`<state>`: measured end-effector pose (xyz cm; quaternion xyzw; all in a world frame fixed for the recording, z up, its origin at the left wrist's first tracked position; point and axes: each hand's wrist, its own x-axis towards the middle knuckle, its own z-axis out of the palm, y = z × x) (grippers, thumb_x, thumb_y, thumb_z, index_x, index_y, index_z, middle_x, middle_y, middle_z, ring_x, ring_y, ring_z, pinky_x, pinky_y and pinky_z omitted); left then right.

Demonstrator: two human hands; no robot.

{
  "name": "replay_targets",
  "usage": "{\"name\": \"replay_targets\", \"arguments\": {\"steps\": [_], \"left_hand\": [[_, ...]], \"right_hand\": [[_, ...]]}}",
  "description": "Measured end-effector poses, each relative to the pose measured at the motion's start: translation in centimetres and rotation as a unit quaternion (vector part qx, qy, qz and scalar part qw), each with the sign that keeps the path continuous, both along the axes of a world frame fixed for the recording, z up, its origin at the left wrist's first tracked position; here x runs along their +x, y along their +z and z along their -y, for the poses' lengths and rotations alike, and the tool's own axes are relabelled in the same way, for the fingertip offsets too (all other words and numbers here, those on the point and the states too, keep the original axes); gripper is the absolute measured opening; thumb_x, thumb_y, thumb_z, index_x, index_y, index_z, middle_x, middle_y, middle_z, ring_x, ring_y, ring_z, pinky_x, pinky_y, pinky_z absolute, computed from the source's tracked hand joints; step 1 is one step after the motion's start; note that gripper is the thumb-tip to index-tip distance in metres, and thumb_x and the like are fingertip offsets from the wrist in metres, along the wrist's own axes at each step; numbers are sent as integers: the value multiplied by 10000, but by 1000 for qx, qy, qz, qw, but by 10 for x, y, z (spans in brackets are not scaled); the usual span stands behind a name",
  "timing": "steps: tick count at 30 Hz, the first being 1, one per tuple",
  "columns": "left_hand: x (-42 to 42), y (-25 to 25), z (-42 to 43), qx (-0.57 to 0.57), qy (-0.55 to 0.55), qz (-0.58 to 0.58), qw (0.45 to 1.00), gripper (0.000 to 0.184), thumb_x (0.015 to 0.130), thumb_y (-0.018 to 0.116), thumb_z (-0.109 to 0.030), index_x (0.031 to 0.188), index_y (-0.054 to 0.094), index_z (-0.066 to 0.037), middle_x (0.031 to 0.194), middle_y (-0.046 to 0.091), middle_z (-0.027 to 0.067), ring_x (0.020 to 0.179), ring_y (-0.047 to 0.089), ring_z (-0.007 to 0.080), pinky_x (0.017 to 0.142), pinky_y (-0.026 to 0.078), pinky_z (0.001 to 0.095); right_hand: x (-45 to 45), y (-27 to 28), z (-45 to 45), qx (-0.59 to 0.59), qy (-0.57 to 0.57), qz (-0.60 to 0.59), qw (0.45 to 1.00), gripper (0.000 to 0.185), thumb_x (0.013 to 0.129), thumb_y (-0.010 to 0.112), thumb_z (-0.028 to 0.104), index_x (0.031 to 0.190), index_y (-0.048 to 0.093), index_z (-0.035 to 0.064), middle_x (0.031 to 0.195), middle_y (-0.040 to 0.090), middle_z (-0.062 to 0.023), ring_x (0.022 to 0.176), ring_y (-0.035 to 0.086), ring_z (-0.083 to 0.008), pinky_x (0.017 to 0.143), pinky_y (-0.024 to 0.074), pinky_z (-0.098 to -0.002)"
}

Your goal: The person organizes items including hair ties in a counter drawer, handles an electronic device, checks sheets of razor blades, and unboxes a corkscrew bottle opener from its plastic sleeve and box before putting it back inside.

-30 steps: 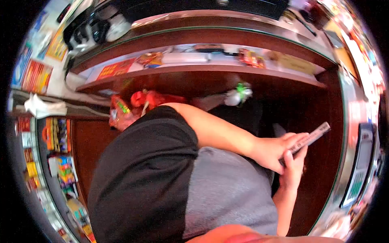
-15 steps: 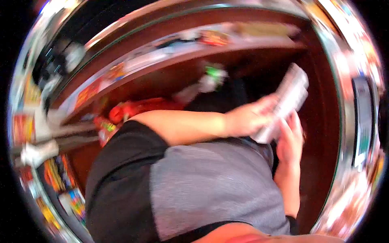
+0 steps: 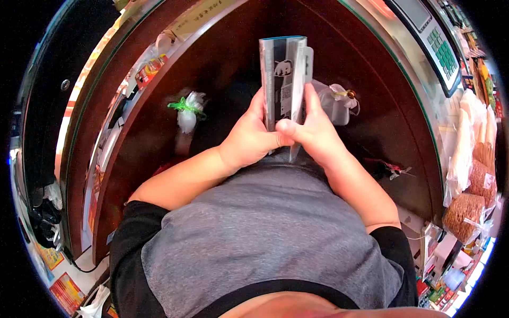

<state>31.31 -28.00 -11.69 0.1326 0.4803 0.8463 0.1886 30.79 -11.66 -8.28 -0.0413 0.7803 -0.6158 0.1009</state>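
Observation:
Upright in front of the grey shirt is a flat package [image 3: 282, 79] with a dark front, a small white animal picture and a clear edge. My left hand [image 3: 253, 132] grips its lower left side, the thumb across the front. On the lower right side my right hand [image 3: 313, 127] holds the same package, its thumb beside the left one. What the fingers do behind the package is hidden.
A white bag with a green tie [image 3: 187, 112] is left of the hands. A clear container [image 3: 337, 108] is behind the right hand. A shelf [image 3: 143, 98] with packets curves along the left. A calculator-like device [image 3: 432, 45] and wrapped brown goods [image 3: 464, 217] are at the right.
The view has turned, and the package now stands upright at the centre instead of slanting at the right. Both hands still hold it, now from either side.

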Motion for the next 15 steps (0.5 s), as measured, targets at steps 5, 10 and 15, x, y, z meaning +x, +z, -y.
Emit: {"name": "replay_targets", "arguments": {"steps": [5,10,15], "left_hand": [[-2,-2,5,15,48,13,999,920,782,865,-278,1473,298,-61,1389,530,79,1281,518,204,1085,421,388],[-15,-12,20,-16,119,35,992,879,850,766,-90,1523,206,-10,1429,471,152,1239,554,232,1061,456,367],[-8,-12,38,-318,103,-221,916,1311,633,928,-272,1584,55,-48,1534,286,249,1411,351,376,1168,312,462]], "right_hand": [[-5,15,-5,-128,47,94,986,746,813,704,253,1421,405,-59,1288,589,-184,1199,562,-242,1045,439,-374],[-8,30,-38,-443,38,256,858,624,823,582,165,1395,458,-50,1268,634,-196,1106,662,-305,978,535,-439],[-9,18,-48,-496,3,255,830,705,729,565,104,1406,443,-51,1298,611,-226,1158,635,-358,1040,496,-499]]}}
